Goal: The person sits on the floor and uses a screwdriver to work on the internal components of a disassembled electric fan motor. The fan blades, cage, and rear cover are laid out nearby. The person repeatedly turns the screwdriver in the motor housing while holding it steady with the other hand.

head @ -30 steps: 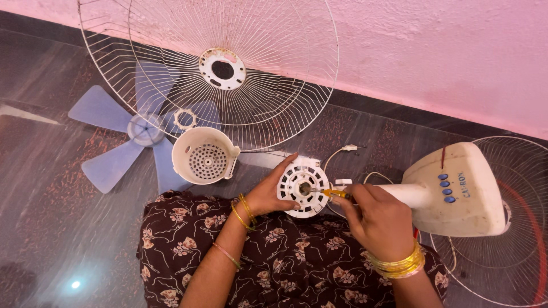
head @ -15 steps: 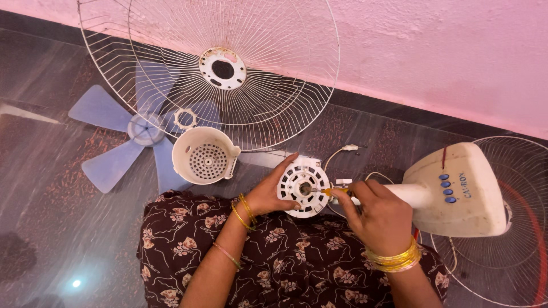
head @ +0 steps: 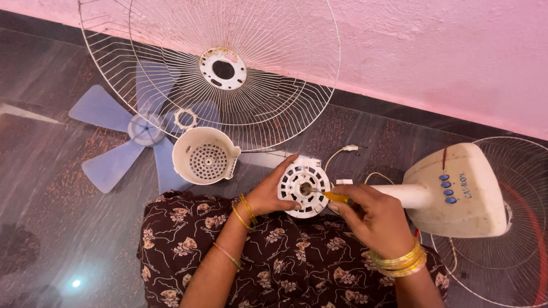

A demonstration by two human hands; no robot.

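the round white plastic fan motor housing (head: 304, 187), ribbed and full of vent slots, rests on the person's lap, on dark brown cloth printed with pale flowers (head: 285, 268). everything else is placed from that housing. the left hand (head: 268, 191) grips its left edge, fingers wrapped around the rim and closed on it, gold bangles at the wrist. the right hand (head: 374, 214) comes in from the housing's right side, fingers pinched tight on a yellow-handled screwdriver (head: 334, 197) whose metal tip meets the centre of the housing's face. this wrist also carries a stack of gold bangles.

just right of the housing, a white neck leads to the cream plastic fan base with four blue buttons (head: 459, 191), lying on its side on the dark patterned floor (head: 51, 188). a thin white wire with a small plug (head: 342, 151) curls just above and right of the housing. beyond the base, farther right, part of a round wire fan guard (head: 508, 251) lies flat.

left of the housing sits a cream cup-shaped motor cover with a perforated bottom (head: 204, 155), open side up. farther left lies a pale blue plastic fan blade (head: 123, 142), with a small white ring nut (head: 185, 118) near its hub. above the housing, a large white wire fan grille with a round centre plate (head: 222, 68) leans against the pink wall (head: 445, 51).
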